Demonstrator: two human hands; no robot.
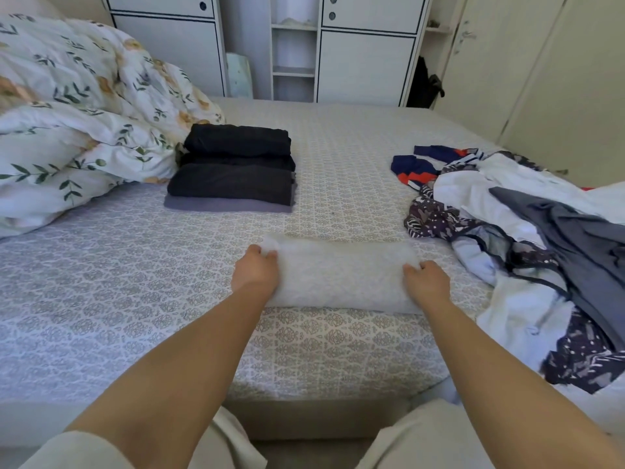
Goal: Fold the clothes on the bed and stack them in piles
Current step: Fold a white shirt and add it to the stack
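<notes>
A white folded garment (341, 275) lies flat on the bed (135, 299), near the front edge and roughly centred in the view. It forms a wide, low rectangle of soft, fuzzy fabric.

The left hand (258, 270) grips the garment's left end: the fingers are curled over the far left corner and pinch the fabric. The right hand (426, 282) rests at the right end with its fingers bent onto the fabric; whether it pinches or only presses cannot be told. Both forearms reach in from the bottom of the view.

Beyond the garment, toward the left, stands a pile of folded dark clothes (233, 167): several black items stacked on a grey-purple one. The pile is well apart from the white garment.

To the right lies a heap of unfolded clothes (527, 231), with white, grey, dark patterned and navy-and-red pieces mixed together. Its near edge is just beside the garment's right end.

A floral duvet (77, 110) is bunched at the far left, touching the dark pile. White cabinets (365, 49) stand behind the bed
</notes>
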